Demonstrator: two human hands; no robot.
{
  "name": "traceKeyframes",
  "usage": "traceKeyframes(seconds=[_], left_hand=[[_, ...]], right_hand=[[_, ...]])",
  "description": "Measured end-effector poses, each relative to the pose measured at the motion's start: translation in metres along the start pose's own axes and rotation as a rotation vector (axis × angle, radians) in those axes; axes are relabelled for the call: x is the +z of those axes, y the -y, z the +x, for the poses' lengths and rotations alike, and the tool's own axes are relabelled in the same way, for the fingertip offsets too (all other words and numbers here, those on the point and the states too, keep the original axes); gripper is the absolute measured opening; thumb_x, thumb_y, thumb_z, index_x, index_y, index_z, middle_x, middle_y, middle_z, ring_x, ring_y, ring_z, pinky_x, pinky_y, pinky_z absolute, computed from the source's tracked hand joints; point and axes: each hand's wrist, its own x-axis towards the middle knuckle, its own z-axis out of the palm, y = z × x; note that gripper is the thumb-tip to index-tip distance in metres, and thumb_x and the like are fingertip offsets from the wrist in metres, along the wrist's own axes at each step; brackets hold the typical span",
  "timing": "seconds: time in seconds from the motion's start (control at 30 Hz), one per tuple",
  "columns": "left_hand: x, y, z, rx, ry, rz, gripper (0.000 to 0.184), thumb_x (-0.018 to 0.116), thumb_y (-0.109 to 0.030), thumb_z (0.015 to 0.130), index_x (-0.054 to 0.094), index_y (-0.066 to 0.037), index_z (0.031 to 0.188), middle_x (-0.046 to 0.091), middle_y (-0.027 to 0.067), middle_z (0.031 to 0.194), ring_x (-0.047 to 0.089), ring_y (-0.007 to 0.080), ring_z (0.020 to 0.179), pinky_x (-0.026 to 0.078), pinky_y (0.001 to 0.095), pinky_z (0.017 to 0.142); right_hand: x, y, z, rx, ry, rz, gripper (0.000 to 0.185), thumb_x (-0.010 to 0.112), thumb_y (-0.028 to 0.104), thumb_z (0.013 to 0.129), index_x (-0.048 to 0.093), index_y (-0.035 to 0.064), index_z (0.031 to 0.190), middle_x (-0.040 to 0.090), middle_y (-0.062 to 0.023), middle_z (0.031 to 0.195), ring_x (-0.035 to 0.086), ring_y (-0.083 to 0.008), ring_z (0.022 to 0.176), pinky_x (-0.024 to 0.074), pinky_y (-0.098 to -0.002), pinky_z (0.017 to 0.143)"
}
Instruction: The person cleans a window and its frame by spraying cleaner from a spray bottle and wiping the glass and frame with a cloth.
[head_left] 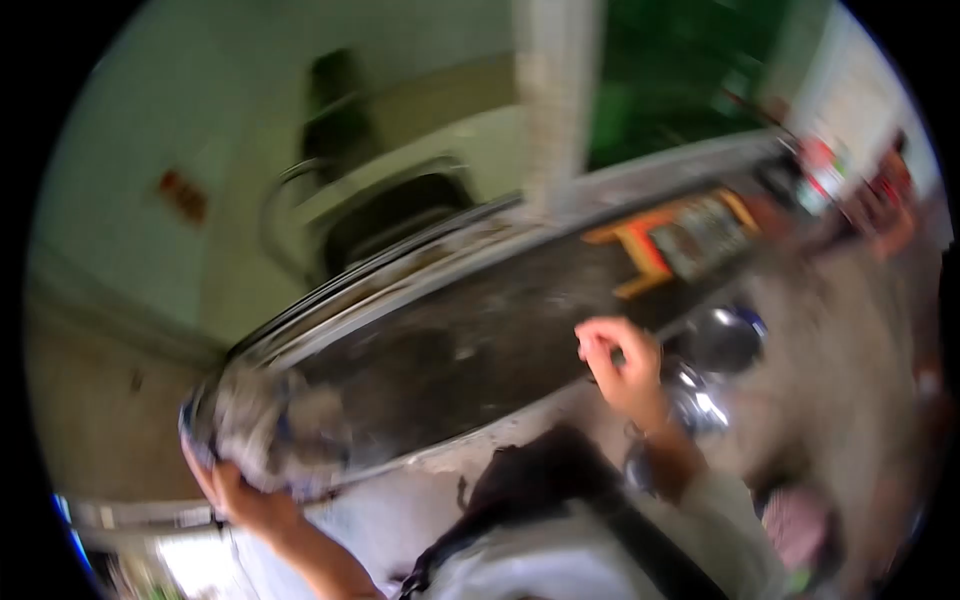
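Note:
My left hand [245, 498] grips the near left end of a blurred grey-beige bundle [275, 420] with bluish patches, which looks like cloth. The bundle lies at the left end of a long dark counter [430, 365]. Above the counter's front edge, my right hand [622, 368] is raised with its fingers curled toward the thumb. A small gap shows inside that curl, and no object is visible in it. Motion blur hides the finer details of both hands.
An orange wooden frame [632, 250] with a grey panel lies on the counter's right part. Shiny round metal pans [725, 340] sit low at right. A window ledge [400, 290] runs behind the counter, with a dark chair [395, 215] beyond. A pink round object [797, 525] is lower right.

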Motion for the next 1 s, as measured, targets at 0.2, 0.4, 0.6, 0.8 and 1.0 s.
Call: traceKeyframes(seconds=[0.2, 0.4, 0.6, 0.8, 1.0], left_hand=[[-0.026, 0.072, -0.064, -0.137, -0.081, 0.252, 0.049, 0.047, -0.012, 0.077, 0.053, 0.005, 0.123, 0.058, 0.0126, 0.112, 0.057, 0.0215, 0.098, 0.046, 0.0350, 0.090], [0.053, 0.115, -0.100, -0.180, 0.080, 0.397, 0.038, 0.044, -0.010, 0.072, 0.053, -0.001, 0.109, 0.053, 0.0100, 0.099, 0.051, 0.0211, 0.090, 0.044, 0.0331, 0.084], [0.070, 0.134, -0.113, 0.333, 0.310, 0.877, 0.032, 0.039, -0.007, 0.078, 0.052, 0.004, 0.105, 0.054, 0.0144, 0.097, 0.051, 0.0237, 0.088, 0.044, 0.0356, 0.084], [0.086, 0.138, -0.113, 0.268, 0.218, 0.830, 0.028, 0.037, -0.006, 0.078, 0.052, 0.004, 0.099, 0.054, 0.0169, 0.091, 0.052, 0.0270, 0.082, 0.045, 0.0392, 0.082], [0.096, 0.132, -0.110, 0.282, 0.220, 0.942, 0.022, 0.042, -0.010, 0.078, 0.054, 0.003, 0.091, 0.053, 0.0142, 0.087, 0.051, 0.0283, 0.079, 0.043, 0.0389, 0.082]], right_hand=[[-0.180, -0.094, 0.060, 0.093, -0.737, -0.392, 0.007, 0.059, 0.008, 0.090, 0.062, 0.0037, 0.095, 0.064, -0.0053, 0.090, 0.058, -0.0103, 0.078, 0.0470, -0.0251, 0.070], [-0.352, -0.228, 0.181, 0.555, -0.880, -0.930, 0.058, 0.078, 0.036, 0.068, 0.063, 0.0007, 0.110, 0.063, -0.0217, 0.110, 0.060, -0.0338, 0.105, 0.0465, -0.0418, 0.091], [-0.432, -0.271, 0.257, 0.675, -0.965, -0.972, 0.073, 0.082, 0.037, 0.060, 0.060, -0.0064, 0.114, 0.061, -0.0259, 0.118, 0.059, -0.0382, 0.111, 0.0468, -0.0411, 0.094], [-0.481, -0.313, 0.288, 0.384, -0.927, -0.487, 0.066, 0.083, 0.026, 0.063, 0.058, -0.0064, 0.114, 0.063, -0.0217, 0.114, 0.062, -0.0313, 0.106, 0.0468, -0.0376, 0.093], [-0.573, -0.422, 0.304, 0.454, -0.879, -0.677, 0.085, 0.076, 0.042, 0.067, 0.048, -0.0069, 0.131, 0.051, -0.0273, 0.131, 0.050, -0.0358, 0.124, 0.0379, -0.0381, 0.104]])
